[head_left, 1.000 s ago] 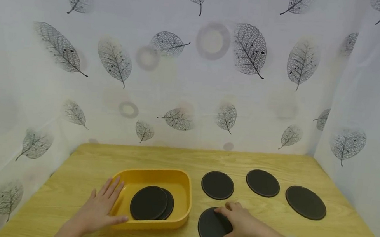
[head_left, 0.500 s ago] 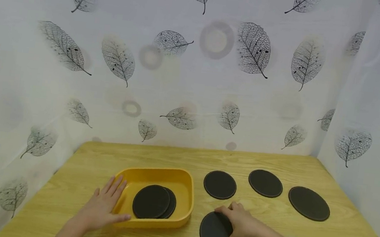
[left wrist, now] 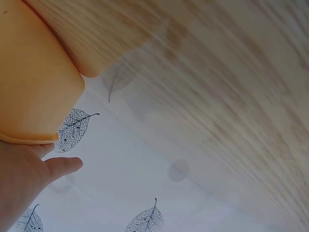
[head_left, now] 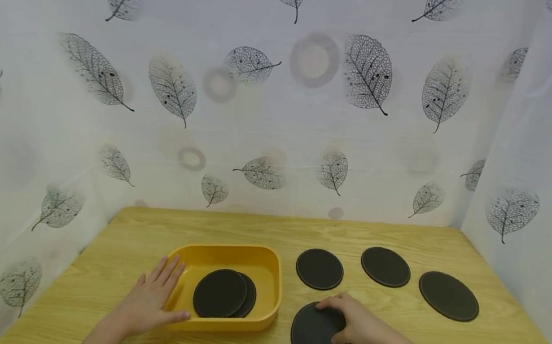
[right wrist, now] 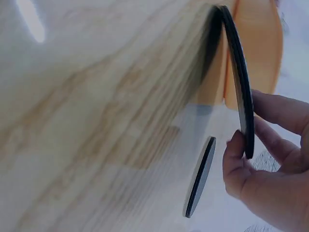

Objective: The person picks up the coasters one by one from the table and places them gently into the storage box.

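Note:
My right hand [head_left: 361, 325] pinches the right edge of a round black coaster [head_left: 312, 343]. In the right wrist view that coaster [right wrist: 240, 79] is seen edge-on, gripped at its near end with fingers on both faces and its near part raised from the table. My left hand [head_left: 147, 300] rests with spread, straight fingers on the left end of a yellow plastic box [head_left: 230, 326]. In the left wrist view part of the left hand [left wrist: 24, 179] shows at the box's rim. Two black coasters [head_left: 217, 295] lie overlapping inside the box.
Behind the right hand, a coaster [head_left: 319, 269], another coaster [head_left: 385, 266] and a third coaster [head_left: 449, 295] lie flat on the wooden table [head_left: 157, 224]. White curtains [head_left: 283, 110] printed with leaves enclose the back and sides.
The right hand has firmed its hold at the coaster's edge, its fingers shifting slightly right, and the coaster has come a little nearer to me. The left hand keeps its place on the box.

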`<state>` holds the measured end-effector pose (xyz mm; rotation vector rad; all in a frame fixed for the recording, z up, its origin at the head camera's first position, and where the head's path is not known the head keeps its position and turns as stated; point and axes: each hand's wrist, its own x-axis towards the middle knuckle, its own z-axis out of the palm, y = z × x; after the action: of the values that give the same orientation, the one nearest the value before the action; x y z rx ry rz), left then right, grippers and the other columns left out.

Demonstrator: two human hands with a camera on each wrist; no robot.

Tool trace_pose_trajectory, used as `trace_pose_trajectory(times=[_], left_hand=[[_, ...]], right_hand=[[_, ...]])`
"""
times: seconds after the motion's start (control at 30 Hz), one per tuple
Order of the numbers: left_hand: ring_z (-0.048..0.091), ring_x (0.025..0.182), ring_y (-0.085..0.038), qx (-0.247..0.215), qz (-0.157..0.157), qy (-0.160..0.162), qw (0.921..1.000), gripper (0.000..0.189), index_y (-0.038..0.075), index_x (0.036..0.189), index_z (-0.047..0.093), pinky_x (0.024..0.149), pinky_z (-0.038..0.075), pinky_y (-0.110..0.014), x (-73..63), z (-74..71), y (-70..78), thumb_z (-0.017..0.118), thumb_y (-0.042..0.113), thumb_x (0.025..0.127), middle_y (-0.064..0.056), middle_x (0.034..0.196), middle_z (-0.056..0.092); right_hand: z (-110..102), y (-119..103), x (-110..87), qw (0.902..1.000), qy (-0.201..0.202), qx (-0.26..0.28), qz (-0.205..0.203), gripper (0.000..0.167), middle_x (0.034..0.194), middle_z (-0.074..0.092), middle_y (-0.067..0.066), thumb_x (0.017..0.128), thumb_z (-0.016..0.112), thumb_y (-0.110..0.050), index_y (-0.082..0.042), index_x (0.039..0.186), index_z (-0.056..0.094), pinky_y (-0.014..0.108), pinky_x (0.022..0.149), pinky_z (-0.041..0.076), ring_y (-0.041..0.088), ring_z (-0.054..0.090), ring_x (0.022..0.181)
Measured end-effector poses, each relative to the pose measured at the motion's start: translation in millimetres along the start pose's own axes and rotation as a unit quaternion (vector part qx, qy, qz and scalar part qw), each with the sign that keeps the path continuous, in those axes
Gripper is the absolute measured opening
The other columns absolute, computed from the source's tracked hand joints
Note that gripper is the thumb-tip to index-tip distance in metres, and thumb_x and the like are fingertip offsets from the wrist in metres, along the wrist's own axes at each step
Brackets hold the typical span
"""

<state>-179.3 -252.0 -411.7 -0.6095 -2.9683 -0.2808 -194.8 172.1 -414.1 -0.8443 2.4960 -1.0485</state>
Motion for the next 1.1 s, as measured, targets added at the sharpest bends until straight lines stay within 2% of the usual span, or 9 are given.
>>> trace_pose_trajectory(times=[0.17, 0.33, 0.37, 0.47, 0.6, 0.77, 0.9, 1.0, 1.1], left_hand=[[0.008, 0.130, -0.038, 0.000, 0.000, 0.000, 1.0000, 0.092, 0.000, 0.139, 0.023, 0.084, 0.021, -0.069, -0.2, 1.4, -1.4, 0.055, 0.058, 0.076, -0.019, 0.144, 0.013], [0.009, 0.129, -0.039, -0.001, 0.000, -0.002, 1.0000, 0.091, 0.001, 0.139, 0.022, 0.084, 0.021, -0.069, -0.4, 0.9, -0.8, 0.055, 0.058, 0.076, -0.019, 0.144, 0.013], [0.009, 0.129, -0.039, -0.001, 0.000, -0.002, 1.0000, 0.092, 0.001, 0.139, 0.022, 0.084, 0.021, -0.069, -0.3, 0.6, -0.5, 0.055, 0.058, 0.076, -0.019, 0.144, 0.013], [0.010, 0.129, -0.040, -0.001, 0.000, -0.002, 1.0000, 0.091, 0.000, 0.139, 0.022, 0.084, 0.021, -0.069, -0.5, -0.2, 0.3, 0.055, 0.058, 0.076, -0.020, 0.144, 0.014], [0.009, 0.129, -0.039, -0.001, -0.002, -0.001, 1.0000, 0.092, 0.000, 0.139, 0.022, 0.085, 0.021, -0.068, -0.8, -0.6, 0.5, 0.056, 0.057, 0.076, -0.019, 0.144, 0.013], [0.009, 0.129, -0.039, 0.002, 0.001, 0.003, 1.0000, 0.092, 0.000, 0.139, 0.022, 0.085, 0.021, -0.068, -0.4, 0.3, 0.1, 0.056, 0.058, 0.075, -0.019, 0.144, 0.014], [0.008, 0.130, -0.038, 0.002, 0.001, 0.005, 1.0000, 0.092, 0.000, 0.139, 0.023, 0.085, 0.021, -0.068, -0.1, 1.2, -0.9, 0.055, 0.059, 0.076, -0.019, 0.144, 0.013], [0.008, 0.130, -0.037, 0.003, 0.002, 0.006, 1.0000, 0.092, 0.000, 0.138, 0.023, 0.085, 0.021, -0.068, 0.2, 1.5, -1.3, 0.055, 0.059, 0.075, -0.019, 0.144, 0.013], [0.008, 0.130, -0.038, 0.004, 0.002, 0.007, 1.0000, 0.092, 0.000, 0.138, 0.023, 0.085, 0.022, -0.068, 0.4, 1.6, -1.7, 0.055, 0.059, 0.075, -0.019, 0.144, 0.014]], right_hand=[[-10, 4, -2.6, 0.9957, -0.006, 0.092, 0.011, 0.045, 0.117, 0.051, 0.016, 0.069, 0.069, 0.001, -0.005, 0.112, 0.058, 0.054, 0.085, 0.035, 0.041, 0.043, 0.107], [-14, 9, -6.1, 0.9817, -0.017, 0.188, 0.025, 0.048, 0.123, 0.045, 0.023, 0.071, 0.063, 0.005, 0.000, 0.117, 0.055, 0.058, 0.088, 0.030, 0.048, 0.033, 0.114], [-14, 10, -6.9, 0.9784, -0.019, 0.205, 0.025, 0.048, 0.125, 0.043, 0.024, 0.071, 0.062, 0.005, 0.001, 0.119, 0.053, 0.057, 0.088, 0.031, 0.049, 0.032, 0.115], [-15, 13, -9.5, 0.9639, -0.023, 0.264, 0.023, 0.050, 0.128, 0.038, 0.026, 0.072, 0.059, 0.005, 0.007, 0.121, 0.049, 0.050, 0.085, 0.039, 0.047, 0.035, 0.114], [-16, 17, -13.3, 0.9418, -0.033, 0.334, 0.016, 0.052, 0.130, 0.035, 0.027, 0.075, 0.057, 0.005, 0.012, 0.124, 0.041, 0.036, 0.075, 0.046, 0.037, 0.046, 0.108], [-18, 19, -17.2, 0.9207, -0.037, 0.388, -0.004, 0.054, 0.131, 0.034, 0.024, 0.078, 0.054, 0.006, 0.015, 0.127, 0.034, 0.035, 0.078, 0.046, 0.028, 0.051, 0.105], [-22, 19, -19.4, 0.9113, -0.014, 0.411, -0.011, 0.052, 0.132, 0.032, 0.017, 0.080, 0.053, 0.005, 0.011, 0.128, 0.034, 0.035, 0.080, 0.045, 0.027, 0.053, 0.104], [-26, 17, -19.4, 0.9006, 0.003, 0.434, -0.016, 0.049, 0.128, 0.038, 0.010, 0.082, 0.053, 0.004, 0.007, 0.128, 0.038, 0.032, 0.081, 0.045, 0.024, 0.054, 0.103], [-30, 16, -17.9, 0.8842, 0.010, 0.466, -0.025, 0.048, 0.121, 0.047, 0.005, 0.082, 0.052, 0.005, 0.004, 0.129, 0.039, 0.030, 0.080, 0.046, 0.022, 0.054, 0.103]])
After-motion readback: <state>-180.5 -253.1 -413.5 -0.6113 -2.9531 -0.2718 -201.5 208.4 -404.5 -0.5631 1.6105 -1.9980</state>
